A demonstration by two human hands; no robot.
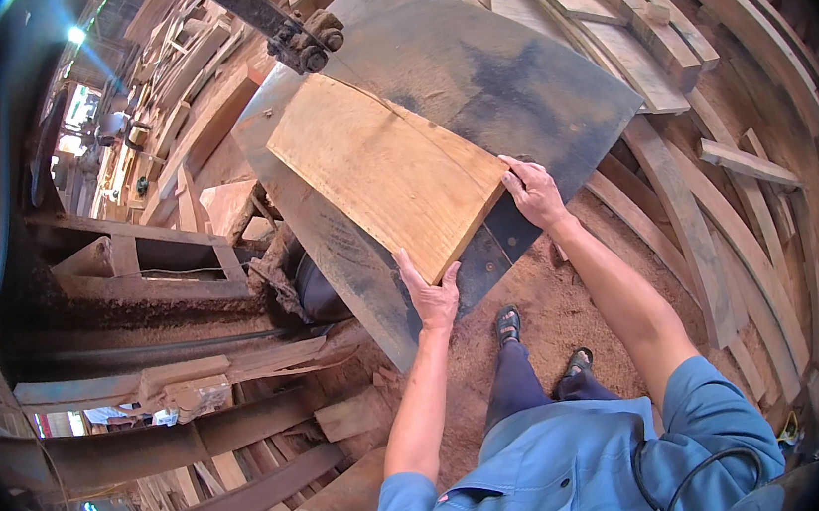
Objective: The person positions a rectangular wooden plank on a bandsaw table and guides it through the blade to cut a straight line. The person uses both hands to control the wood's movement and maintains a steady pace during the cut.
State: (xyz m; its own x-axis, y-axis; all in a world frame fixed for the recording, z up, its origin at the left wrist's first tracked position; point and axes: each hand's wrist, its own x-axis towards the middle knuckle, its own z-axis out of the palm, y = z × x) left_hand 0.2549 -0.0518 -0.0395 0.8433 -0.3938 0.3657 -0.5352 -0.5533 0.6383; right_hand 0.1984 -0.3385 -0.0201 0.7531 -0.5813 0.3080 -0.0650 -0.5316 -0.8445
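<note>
A thick, pale brown wooden board [379,159] lies flat on a dark metal saw table [552,91]. My left hand [432,295] grips the board's near left corner, thumb against the end face and fingers along the side. At the near right corner my right hand [535,192] holds it, fingertips on the upper edge. A thin dark line runs lengthwise near the board's right side; I cannot tell if it is a cut or a mark. The far end of the board sits right below the saw's blade guide [310,48], with a thin blade faintly visible there.
Stacked long planks [672,188] line the right side. To the left stand a dusty wooden frame [142,274] and a beam [173,378]. A log [341,507] lies at the lower left. Sawdust [573,288] covers the floor around my sandals.
</note>
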